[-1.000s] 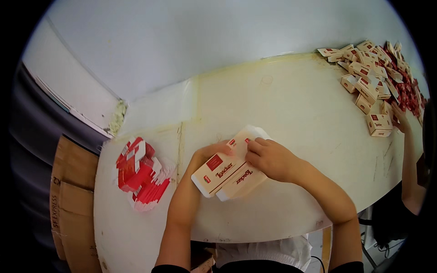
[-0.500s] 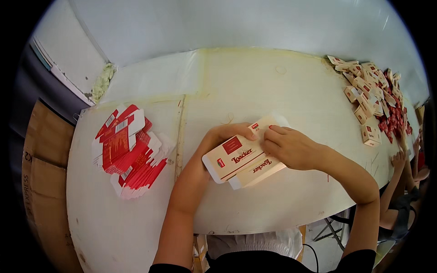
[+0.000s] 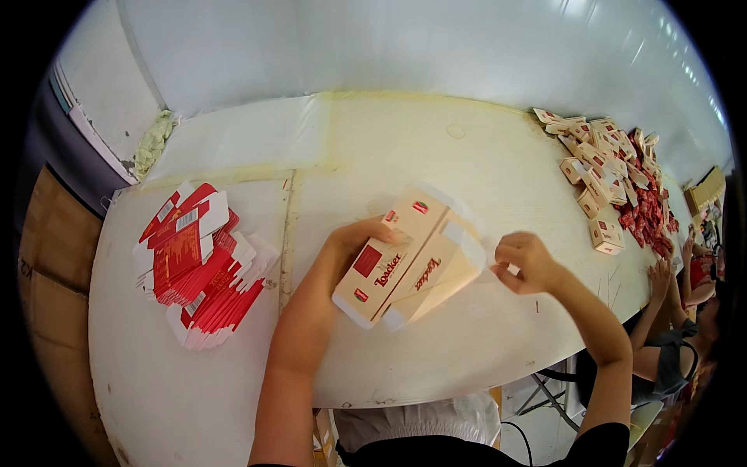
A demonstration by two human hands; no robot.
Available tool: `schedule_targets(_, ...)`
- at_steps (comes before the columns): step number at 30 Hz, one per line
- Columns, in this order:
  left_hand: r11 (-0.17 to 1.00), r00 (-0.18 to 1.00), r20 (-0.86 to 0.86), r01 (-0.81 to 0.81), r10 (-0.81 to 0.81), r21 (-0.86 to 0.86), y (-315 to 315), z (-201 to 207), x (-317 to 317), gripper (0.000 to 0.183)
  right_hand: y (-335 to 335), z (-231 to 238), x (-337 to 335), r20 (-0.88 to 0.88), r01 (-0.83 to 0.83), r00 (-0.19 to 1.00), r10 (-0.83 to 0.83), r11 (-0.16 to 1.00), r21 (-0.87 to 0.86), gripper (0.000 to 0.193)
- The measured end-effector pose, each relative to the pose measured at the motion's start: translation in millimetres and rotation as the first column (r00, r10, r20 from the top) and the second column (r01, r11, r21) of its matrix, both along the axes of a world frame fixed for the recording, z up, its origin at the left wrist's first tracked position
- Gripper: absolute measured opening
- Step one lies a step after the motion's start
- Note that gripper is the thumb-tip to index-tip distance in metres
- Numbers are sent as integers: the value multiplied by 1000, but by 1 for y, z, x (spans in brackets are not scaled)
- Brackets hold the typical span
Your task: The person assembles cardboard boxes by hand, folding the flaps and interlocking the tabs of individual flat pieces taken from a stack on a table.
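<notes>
1 cream carton (image 3: 410,261) sits clamped in the left hand (image 3: 356,240), presumably for steadiness; right of those fingers, the right hand (image 3: 532,262) curls, fingertip contact unclear.

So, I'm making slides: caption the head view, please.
Left hand holds cream cardboard packaging over a white table, right hand beside it, red cartons at left.

The cream cartons (image 3: 424,237) are smooth, faintly satiny paperboard, as are the red cartons (image 3: 177,261). The table (image 3: 436,358) looks smooth, low in sheen and scuffed in places; the wall (image 3: 373,47) is slick, plastic-looking sheet. The box (image 3: 62,257) is matt cardboard, the wrappers (image 3: 644,214) shiny film or foil.
</notes>
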State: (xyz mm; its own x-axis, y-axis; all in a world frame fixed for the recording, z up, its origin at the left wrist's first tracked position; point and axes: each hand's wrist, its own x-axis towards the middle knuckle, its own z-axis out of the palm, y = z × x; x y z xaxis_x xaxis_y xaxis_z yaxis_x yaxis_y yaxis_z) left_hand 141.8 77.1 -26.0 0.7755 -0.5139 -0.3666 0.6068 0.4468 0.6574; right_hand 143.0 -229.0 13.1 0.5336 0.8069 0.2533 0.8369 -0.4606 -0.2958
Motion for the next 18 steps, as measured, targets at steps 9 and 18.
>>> schedule_targets(9,997,971,240,5,13,-74,-5,-55,45,65,76,-49,-87,-354,306,920,-169,874,377,28)
schedule_targets(18,985,977,191,-58,89,-161,-8,-51,44,60,46,-47,-97,-337,441,883,-325,821,362,32)
